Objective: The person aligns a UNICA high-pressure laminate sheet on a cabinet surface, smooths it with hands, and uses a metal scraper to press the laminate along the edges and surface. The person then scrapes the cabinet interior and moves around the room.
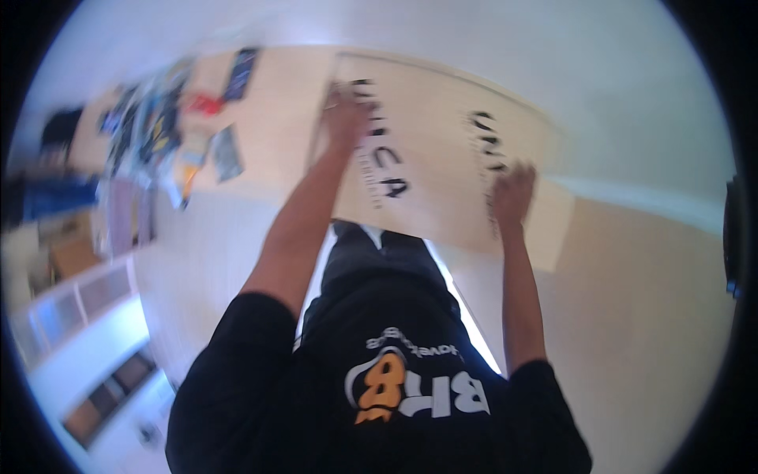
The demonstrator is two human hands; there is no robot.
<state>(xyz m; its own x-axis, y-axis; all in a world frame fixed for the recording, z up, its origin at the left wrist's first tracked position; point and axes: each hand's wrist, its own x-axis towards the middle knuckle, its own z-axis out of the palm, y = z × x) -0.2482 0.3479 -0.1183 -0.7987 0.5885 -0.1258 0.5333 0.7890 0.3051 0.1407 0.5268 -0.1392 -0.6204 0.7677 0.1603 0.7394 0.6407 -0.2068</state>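
A large tan cardboard piece (pixel 438 158) with bold black lettering lies across the wooden table in front of me; I cannot tell whether it is a flat box or a sheet. At its left edge rests my left hand (pixel 347 118), thumb apart from the fingers, palm down over the printing. Further right, my right hand (pixel 515 193) is against the cardboard beside the second group of letters. Motion smears its fingers, so their exact pose does not show. The front edge of the cardboard reaches close to my body.
On the left of the table (pixel 280 103) lies a blurred pile of packets and tools, with a red item (pixel 204 103), a dark flat packet (pixel 241 73) and a grey pouch (pixel 227 154). A pale wall (pixel 632 103) rises behind. Shelving (pixel 79 304) stands at lower left.
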